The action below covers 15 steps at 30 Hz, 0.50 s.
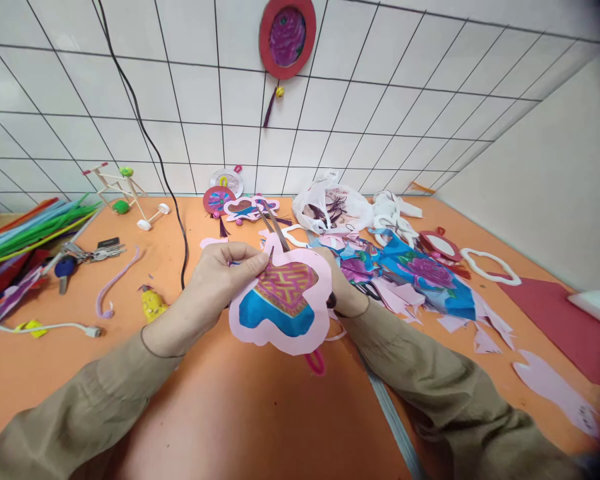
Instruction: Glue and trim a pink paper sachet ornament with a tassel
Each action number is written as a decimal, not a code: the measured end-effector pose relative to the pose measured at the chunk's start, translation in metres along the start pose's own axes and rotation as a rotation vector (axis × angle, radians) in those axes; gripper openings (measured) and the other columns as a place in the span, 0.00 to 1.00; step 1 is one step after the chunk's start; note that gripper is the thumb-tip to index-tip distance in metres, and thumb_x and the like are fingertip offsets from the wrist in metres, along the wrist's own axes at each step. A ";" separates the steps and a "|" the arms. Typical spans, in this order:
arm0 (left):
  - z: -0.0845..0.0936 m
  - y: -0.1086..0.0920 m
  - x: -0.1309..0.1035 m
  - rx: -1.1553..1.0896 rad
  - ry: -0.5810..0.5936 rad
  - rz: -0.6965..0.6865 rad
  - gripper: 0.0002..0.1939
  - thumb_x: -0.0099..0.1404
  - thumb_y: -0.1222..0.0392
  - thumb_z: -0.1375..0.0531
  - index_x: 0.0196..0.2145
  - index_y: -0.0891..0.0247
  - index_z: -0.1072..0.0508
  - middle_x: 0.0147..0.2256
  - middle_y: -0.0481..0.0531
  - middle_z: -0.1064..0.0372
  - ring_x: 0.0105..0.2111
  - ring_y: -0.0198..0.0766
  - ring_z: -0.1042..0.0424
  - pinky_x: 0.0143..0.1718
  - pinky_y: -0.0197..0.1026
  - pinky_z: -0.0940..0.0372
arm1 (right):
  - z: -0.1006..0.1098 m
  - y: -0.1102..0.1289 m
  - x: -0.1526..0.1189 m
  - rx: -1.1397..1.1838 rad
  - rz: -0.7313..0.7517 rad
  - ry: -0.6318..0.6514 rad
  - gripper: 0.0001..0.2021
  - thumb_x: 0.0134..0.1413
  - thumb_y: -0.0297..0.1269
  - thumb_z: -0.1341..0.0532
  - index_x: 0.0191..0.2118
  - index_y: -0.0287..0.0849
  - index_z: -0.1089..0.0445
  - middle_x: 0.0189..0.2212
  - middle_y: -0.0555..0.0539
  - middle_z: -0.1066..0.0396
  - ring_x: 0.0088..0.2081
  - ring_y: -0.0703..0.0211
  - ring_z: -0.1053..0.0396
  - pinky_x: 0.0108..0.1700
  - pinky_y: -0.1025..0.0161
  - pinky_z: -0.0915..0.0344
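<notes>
Between my hands is a pink cloud-shaped paper cutout (280,340), with a blue and gold patterned piece (275,317) showing in its middle. My left hand (230,267) pinches its upper left edge, thumb on the front. Behind the cutout, my right hand (343,287) is closed around scissors (275,223), whose handles are mostly hidden. The scissor blades point up and away, spread apart at the cutout's top edge. A pink pipe-cleaner loop (315,362) shows just below the cutout.
Finished ornaments (245,209) and a white plastic bag (333,203) stand by the tiled wall. Blue floral fabric (425,273) and pink scraps lie to the right. At left are keys (100,251), pipe cleaners (35,230) and a black cable (173,193). Red card (565,327) lies far right.
</notes>
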<state>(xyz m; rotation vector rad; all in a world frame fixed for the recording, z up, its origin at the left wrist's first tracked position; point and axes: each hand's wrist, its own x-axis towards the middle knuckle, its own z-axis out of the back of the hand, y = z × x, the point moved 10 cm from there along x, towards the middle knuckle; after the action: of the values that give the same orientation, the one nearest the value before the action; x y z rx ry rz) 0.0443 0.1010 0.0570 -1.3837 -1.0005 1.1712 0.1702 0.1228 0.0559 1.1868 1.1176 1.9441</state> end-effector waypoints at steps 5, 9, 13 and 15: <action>0.004 -0.002 0.000 0.039 -0.033 0.011 0.15 0.51 0.49 0.34 0.21 0.65 0.28 0.19 0.47 0.32 0.19 0.32 0.35 0.19 0.33 0.41 | -0.002 0.009 0.001 0.020 0.044 0.013 0.23 0.52 0.48 0.39 0.18 0.43 0.51 0.17 0.56 0.56 0.21 0.69 0.58 0.23 0.67 0.41; 0.007 -0.006 0.000 0.083 -0.051 0.000 0.15 0.51 0.50 0.34 0.22 0.65 0.27 0.20 0.48 0.32 0.19 0.32 0.36 0.19 0.33 0.41 | -0.003 0.012 0.002 0.010 0.073 0.033 0.22 0.49 0.44 0.36 0.17 0.41 0.48 0.18 0.56 0.55 0.21 0.70 0.59 0.26 0.67 0.38; 0.006 -0.008 -0.001 0.063 -0.019 0.000 0.15 0.52 0.49 0.33 0.22 0.65 0.27 0.20 0.48 0.32 0.20 0.32 0.34 0.19 0.33 0.40 | -0.004 0.012 0.003 0.015 0.084 0.038 0.22 0.43 0.43 0.32 0.17 0.40 0.45 0.17 0.56 0.53 0.21 0.70 0.55 0.27 0.67 0.38; 0.006 -0.009 -0.002 0.061 -0.007 0.002 0.15 0.52 0.49 0.33 0.22 0.65 0.26 0.20 0.48 0.31 0.19 0.33 0.34 0.19 0.33 0.40 | -0.005 0.013 0.003 0.015 0.091 0.044 0.21 0.43 0.43 0.31 0.16 0.40 0.44 0.17 0.56 0.51 0.22 0.69 0.51 0.28 0.67 0.38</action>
<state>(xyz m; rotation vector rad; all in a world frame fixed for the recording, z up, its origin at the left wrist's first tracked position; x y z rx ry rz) 0.0384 0.1016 0.0663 -1.3338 -0.9611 1.1994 0.1637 0.1173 0.0669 1.2278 1.1204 2.0425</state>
